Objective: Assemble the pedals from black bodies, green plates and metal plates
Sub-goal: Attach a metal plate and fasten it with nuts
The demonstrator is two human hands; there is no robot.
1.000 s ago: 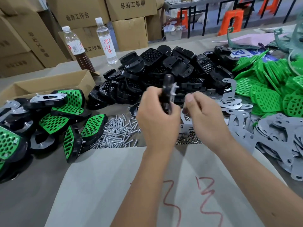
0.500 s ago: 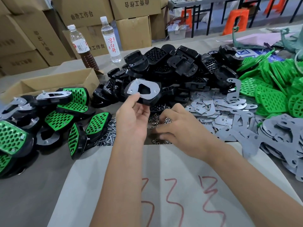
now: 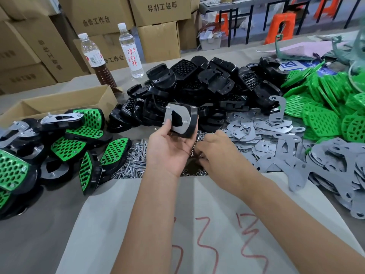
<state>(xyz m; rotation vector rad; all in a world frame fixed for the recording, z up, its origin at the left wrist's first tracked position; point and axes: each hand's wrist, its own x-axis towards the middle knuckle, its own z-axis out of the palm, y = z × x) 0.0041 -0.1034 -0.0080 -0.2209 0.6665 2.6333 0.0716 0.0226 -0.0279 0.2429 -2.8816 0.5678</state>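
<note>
Above the counter (image 3: 29,234): my left hand (image 3: 167,153) grips a half-built pedal (image 3: 182,120), metal plate facing me.
Right hand (image 3: 215,153): fingers curled down into the small nuts (image 3: 194,172) (what they pinch, I cannot tell).
Behind: heap of black bodies (image 3: 197,88).
Right: loose metal plates (image 3: 276,139), green plates (image 3: 325,107).
Left: finished pedals (image 3: 65,143), screws (image 3: 134,163).

Two bottles stand far left — one with brown liquid (image 3: 96,62), one clear (image 3: 130,50). Cardboard boxes (image 3: 94,20) stacked behind them, orange stools (image 3: 280,26) far right, white sheet (image 3: 138,234) with red scribbles up close.
</note>
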